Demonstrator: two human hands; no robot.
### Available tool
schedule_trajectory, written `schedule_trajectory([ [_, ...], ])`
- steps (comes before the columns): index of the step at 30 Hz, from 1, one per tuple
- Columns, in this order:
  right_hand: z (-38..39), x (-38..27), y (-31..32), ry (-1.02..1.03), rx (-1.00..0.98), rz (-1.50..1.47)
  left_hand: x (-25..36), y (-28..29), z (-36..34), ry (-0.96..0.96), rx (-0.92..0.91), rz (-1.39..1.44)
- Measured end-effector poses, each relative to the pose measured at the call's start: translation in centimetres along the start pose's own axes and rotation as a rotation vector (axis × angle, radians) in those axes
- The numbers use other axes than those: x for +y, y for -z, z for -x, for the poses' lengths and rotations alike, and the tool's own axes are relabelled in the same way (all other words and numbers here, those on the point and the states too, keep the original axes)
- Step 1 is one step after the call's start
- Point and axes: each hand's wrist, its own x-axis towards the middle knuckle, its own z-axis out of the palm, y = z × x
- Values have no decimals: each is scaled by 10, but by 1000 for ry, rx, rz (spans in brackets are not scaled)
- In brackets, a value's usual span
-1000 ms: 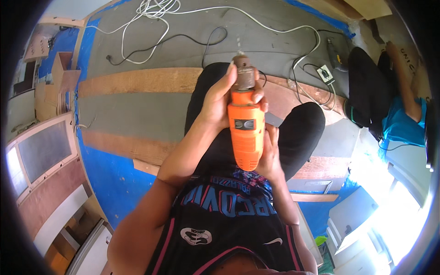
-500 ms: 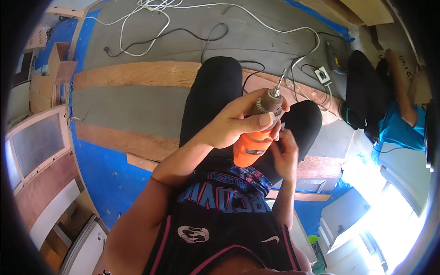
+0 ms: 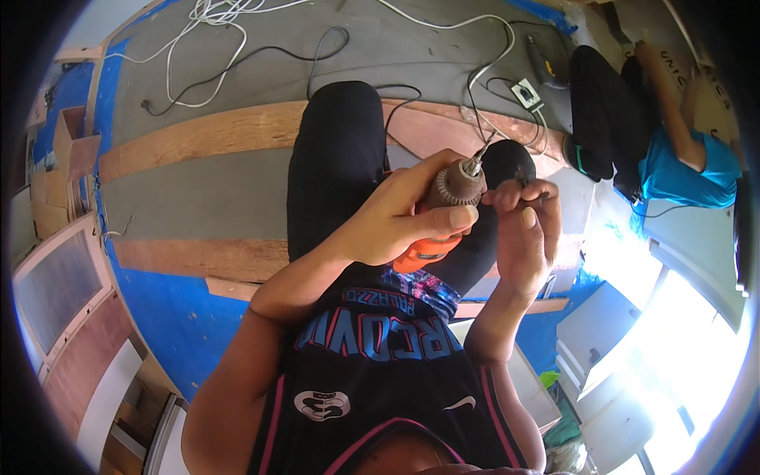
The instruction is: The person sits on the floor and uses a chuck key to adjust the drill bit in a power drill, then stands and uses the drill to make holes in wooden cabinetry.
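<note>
My left hand (image 3: 396, 214) is wrapped round an orange drill (image 3: 425, 253) just below its ridged chuck (image 3: 461, 182). A thin bit (image 3: 485, 148) sticks up from the chuck, tilted to the right. My right hand (image 3: 529, 233) is raised just right of the chuck, its fingers curled together around something small and dark that I cannot make out. Behind both hands are my knees in black trousers (image 3: 336, 158).
Tangled white and black cables (image 3: 226, 32) and a plug socket (image 3: 526, 95) lie on the grey surface among wooden strips (image 3: 198, 142). A second power tool (image 3: 545, 59) lies at the back. A person in a blue shirt (image 3: 689, 170) works at the right.
The drill has tipped from pointing away to pointing up and rightward. My right hand has left the drill's handle and risen beside the chuck, fingers curled.
</note>
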Motion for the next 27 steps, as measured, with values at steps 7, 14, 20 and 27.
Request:
schedule_trajectory([
  [7, -13, -22, -6, -2, -9, 405, -18, -10, -9, -11, -37, -394],
  [14, -11, -31, 4, 37, 37, 638, -25, -22, -24, -17, -33, -515],
  [20, 0, -21, 13, 232, 92, 896, -41, -23, -25, -126, -23, -625],
  [27, 10, -23, 10, 273, 175, 1090, -45, -26, -26, -80, -50, -704],
])
